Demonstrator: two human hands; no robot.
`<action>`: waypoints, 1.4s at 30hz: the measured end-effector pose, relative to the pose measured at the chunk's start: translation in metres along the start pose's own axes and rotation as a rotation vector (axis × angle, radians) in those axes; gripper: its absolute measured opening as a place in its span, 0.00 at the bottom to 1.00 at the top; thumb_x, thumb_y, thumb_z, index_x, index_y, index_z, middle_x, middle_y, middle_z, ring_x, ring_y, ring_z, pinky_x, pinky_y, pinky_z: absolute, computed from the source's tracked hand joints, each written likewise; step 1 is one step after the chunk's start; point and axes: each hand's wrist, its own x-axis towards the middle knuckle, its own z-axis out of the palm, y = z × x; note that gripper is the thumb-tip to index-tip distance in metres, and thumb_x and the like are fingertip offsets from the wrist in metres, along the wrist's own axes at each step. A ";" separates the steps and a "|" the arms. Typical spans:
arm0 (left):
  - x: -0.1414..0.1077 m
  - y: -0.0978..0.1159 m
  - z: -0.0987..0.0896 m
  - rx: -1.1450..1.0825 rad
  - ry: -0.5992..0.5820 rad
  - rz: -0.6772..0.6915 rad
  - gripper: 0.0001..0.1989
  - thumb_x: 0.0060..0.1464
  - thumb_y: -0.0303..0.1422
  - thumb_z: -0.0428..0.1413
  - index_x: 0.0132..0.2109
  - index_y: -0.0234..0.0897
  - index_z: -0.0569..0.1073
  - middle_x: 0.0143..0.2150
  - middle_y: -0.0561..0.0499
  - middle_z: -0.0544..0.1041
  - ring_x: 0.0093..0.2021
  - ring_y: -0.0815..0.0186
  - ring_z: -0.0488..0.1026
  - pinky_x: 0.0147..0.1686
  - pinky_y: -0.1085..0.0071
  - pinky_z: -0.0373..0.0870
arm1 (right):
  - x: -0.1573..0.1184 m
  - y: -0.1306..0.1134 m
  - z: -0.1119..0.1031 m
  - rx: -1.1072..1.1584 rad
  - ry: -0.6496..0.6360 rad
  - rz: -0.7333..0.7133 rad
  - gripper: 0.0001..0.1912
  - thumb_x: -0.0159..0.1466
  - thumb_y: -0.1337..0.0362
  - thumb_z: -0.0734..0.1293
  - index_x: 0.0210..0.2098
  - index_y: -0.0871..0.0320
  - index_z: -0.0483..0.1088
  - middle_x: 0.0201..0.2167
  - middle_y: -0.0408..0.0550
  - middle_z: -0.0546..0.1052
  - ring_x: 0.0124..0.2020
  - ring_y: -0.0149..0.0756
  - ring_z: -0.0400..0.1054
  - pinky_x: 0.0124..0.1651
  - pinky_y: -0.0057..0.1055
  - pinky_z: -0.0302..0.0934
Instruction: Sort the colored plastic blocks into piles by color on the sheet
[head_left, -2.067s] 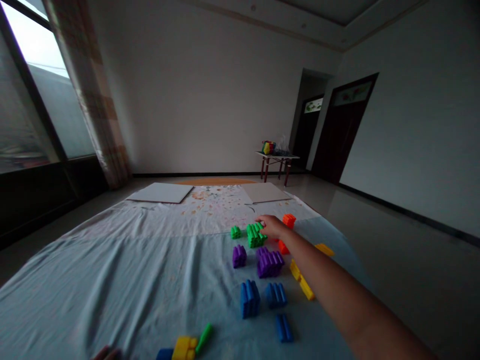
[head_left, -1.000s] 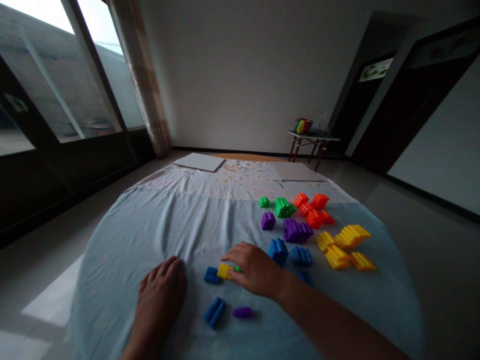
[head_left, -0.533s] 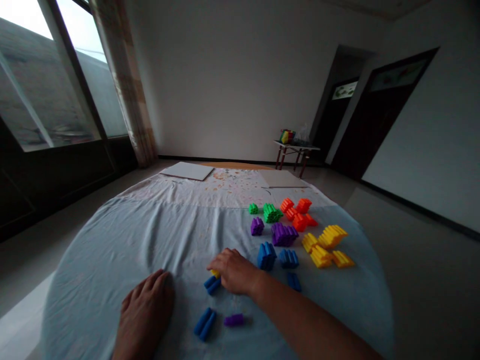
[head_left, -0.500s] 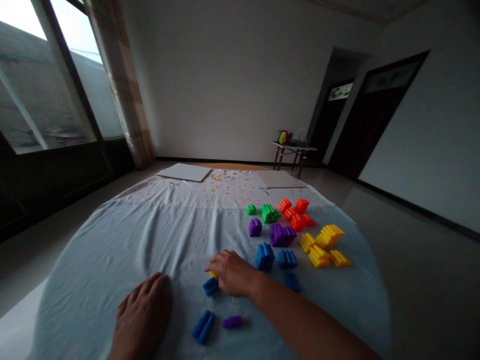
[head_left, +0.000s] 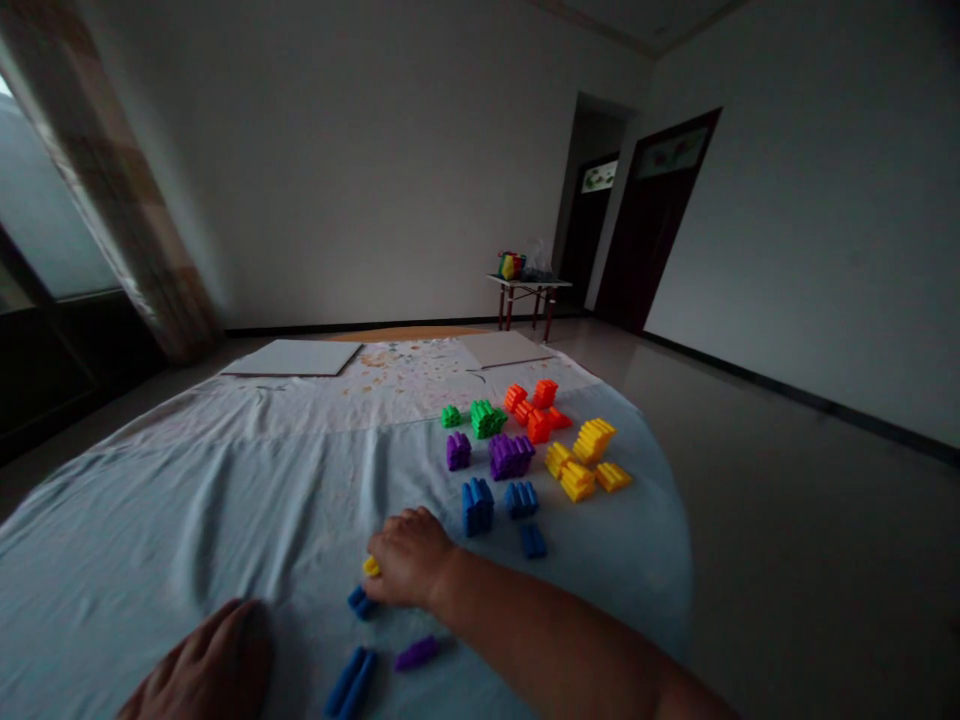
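My right hand (head_left: 411,555) is low over the cloth with its fingers curled down around a small yellow plastic block (head_left: 371,566). Only one end of that block shows beside the fingertips. Just below it lies a short blue block piece (head_left: 361,602), partly covered by the hand. Two long blue blocks (head_left: 350,684) lie side by side nearer to me, with a single purple block (head_left: 417,653) to their right. At the lower left, my left hand (head_left: 210,665) rests palm down on the cloth, fingers extended and holding nothing.
Joined blocks stand in colour groups on the right: blue (head_left: 478,507), purple (head_left: 512,457), green (head_left: 487,419), orange (head_left: 538,426) and yellow (head_left: 577,478). Two flat boards, one white (head_left: 296,357) and one beige (head_left: 504,349), lie at the cloth's far end. Behind stands a small table (head_left: 529,282).
The view has turned right, so everything sits further left. My right hand and the yellow block have shifted slightly away from the short blue piece. My left hand still rests on the cloth.
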 end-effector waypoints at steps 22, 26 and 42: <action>-0.013 0.035 -0.027 0.139 -0.032 -0.056 0.23 0.59 0.36 0.36 0.54 0.38 0.69 0.59 0.48 0.68 0.58 0.55 0.63 0.56 0.55 0.56 | 0.001 0.011 0.025 0.191 0.067 -0.142 0.16 0.58 0.68 0.65 0.46 0.55 0.73 0.41 0.53 0.75 0.45 0.42 0.68 0.47 0.35 0.60; -0.012 0.027 -0.026 0.112 -0.049 -0.052 0.25 0.59 0.38 0.35 0.54 0.38 0.70 0.59 0.48 0.69 0.58 0.55 0.63 0.56 0.55 0.56 | -0.009 0.003 0.016 0.165 0.177 -0.123 0.15 0.61 0.63 0.65 0.48 0.53 0.70 0.41 0.50 0.73 0.46 0.41 0.65 0.47 0.36 0.58; -0.002 0.103 -0.068 -0.698 -0.273 0.125 0.25 0.44 0.54 0.54 0.39 0.40 0.79 0.40 0.49 0.81 0.42 0.58 0.76 0.44 0.66 0.73 | -0.070 0.012 -0.012 0.189 0.380 -0.081 0.16 0.64 0.65 0.64 0.52 0.52 0.64 0.42 0.47 0.70 0.46 0.39 0.62 0.48 0.36 0.54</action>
